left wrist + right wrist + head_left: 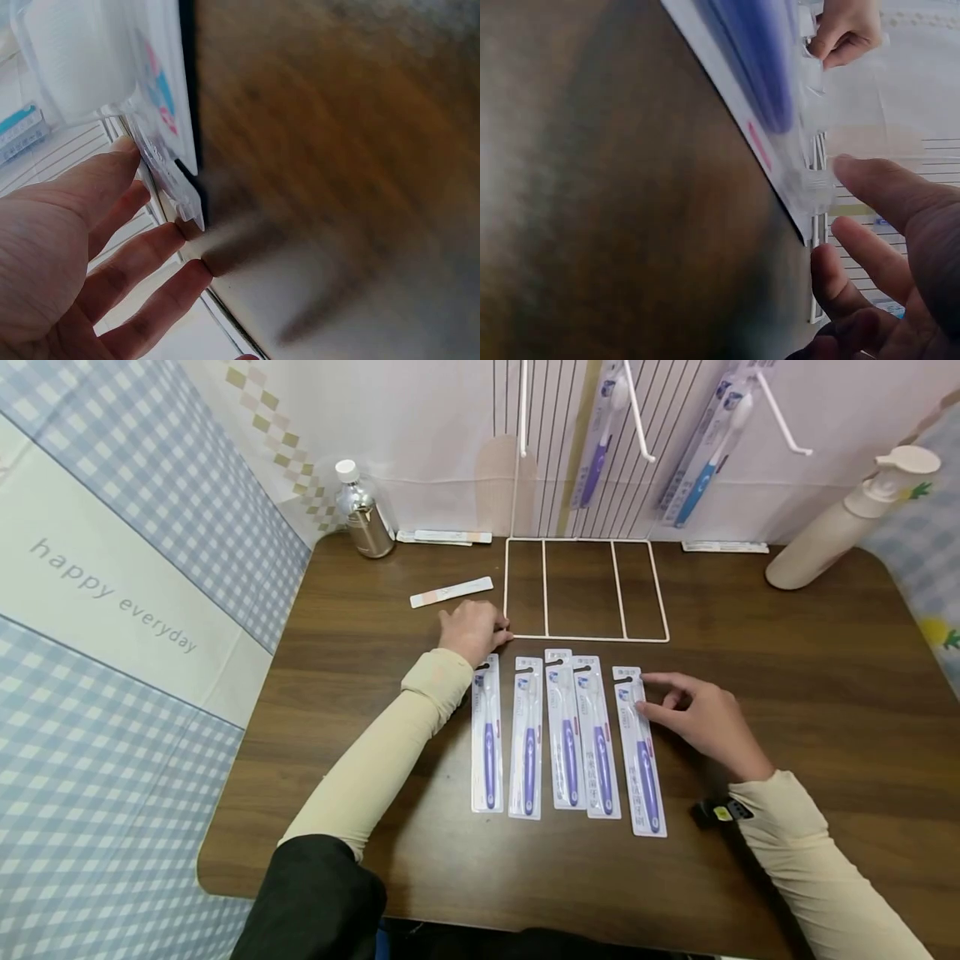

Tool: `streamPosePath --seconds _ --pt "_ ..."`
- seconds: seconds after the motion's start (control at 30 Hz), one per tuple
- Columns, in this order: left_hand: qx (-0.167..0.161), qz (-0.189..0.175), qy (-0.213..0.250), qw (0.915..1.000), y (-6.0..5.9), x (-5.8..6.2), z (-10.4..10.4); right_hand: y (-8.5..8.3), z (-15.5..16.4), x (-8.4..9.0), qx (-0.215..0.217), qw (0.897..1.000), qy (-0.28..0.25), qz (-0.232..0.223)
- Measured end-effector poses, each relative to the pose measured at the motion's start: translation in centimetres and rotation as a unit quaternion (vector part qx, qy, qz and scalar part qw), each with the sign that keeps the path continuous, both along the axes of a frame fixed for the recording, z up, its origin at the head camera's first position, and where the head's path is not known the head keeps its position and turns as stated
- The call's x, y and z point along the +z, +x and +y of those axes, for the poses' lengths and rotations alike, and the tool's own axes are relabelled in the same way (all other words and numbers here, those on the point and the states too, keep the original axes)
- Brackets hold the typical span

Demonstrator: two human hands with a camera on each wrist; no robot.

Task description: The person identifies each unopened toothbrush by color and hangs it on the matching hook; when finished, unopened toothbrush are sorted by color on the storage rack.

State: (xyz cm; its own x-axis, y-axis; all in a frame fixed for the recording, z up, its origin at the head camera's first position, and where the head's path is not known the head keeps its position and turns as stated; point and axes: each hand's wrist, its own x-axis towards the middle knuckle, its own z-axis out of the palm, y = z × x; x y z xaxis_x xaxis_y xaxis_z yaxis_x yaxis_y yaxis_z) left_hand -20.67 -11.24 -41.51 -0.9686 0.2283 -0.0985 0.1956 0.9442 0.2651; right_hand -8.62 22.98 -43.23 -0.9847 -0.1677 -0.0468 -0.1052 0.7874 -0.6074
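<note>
Several packaged purple toothbrushes lie side by side on the brown table, heads away from the person. My left hand [471, 632] is at the top of the leftmost toothbrush pack [487, 743], close to the white rack's front corner. In the left wrist view its thumb and spread fingers are by the pack's end [180, 191], with fingertips at the tabletop. On the other side, my right hand [701, 718] reaches to the upper right edge of the rightmost toothbrush pack [645, 768]. Thumb and fingers stand apart in the right wrist view, beside the pack [727, 90]; contact is hard to tell.
A white wire rack [585, 637] stands at the back, with a purple toothbrush pack [600, 443] and a blue one [705, 468] hanging on it. A silver bottle [365, 518], a paper strip [452, 592] and a beige pump bottle [840, 531] are around it.
</note>
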Motion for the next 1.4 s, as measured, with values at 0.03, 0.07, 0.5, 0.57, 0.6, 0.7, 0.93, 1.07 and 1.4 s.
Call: streamPosePath --seconds 0.03,0.07,0.5,0.57,0.6,0.7,0.93,1.07,1.4 --pt "0.001 0.001 0.001 1.0000 0.0 0.0 0.0 0.1 0.0 0.0 0.004 1.000 0.004 -0.008" --pt "0.001 0.002 0.001 1.0000 0.0 0.1 -0.1 0.1 -0.1 -0.1 0.008 1.000 0.007 -0.014" --pt "0.001 0.003 0.003 1.0000 0.0 0.1 -0.1 0.0 -0.3 0.1 0.010 0.999 -0.016 0.042" --pt "-0.001 0.000 0.003 1.0000 0.0 0.1 -0.1 -0.2 -0.4 0.8 0.001 0.997 -0.034 0.075" --pt "-0.001 -0.001 0.003 1.0000 0.0 0.1 -0.1 -0.3 -0.5 1.4 -0.004 0.995 -0.045 0.092" --pt "0.000 -0.002 0.003 1.0000 0.0 0.1 -0.2 -1.0 -0.9 3.7 -0.016 0.984 -0.066 0.163" --pt "0.002 -0.003 0.001 1.0000 0.0 0.1 -0.2 -3.5 -3.4 11.3 -0.047 0.929 -0.100 0.353" --pt "0.002 -0.005 0.002 1.0000 0.0 0.0 -0.2 -4.7 -5.0 14.7 -0.072 0.906 -0.135 0.395" --pt "-0.001 -0.001 0.004 1.0000 0.1 0.0 0.0 -6.5 -6.7 15.9 -0.069 0.899 -0.176 0.396"
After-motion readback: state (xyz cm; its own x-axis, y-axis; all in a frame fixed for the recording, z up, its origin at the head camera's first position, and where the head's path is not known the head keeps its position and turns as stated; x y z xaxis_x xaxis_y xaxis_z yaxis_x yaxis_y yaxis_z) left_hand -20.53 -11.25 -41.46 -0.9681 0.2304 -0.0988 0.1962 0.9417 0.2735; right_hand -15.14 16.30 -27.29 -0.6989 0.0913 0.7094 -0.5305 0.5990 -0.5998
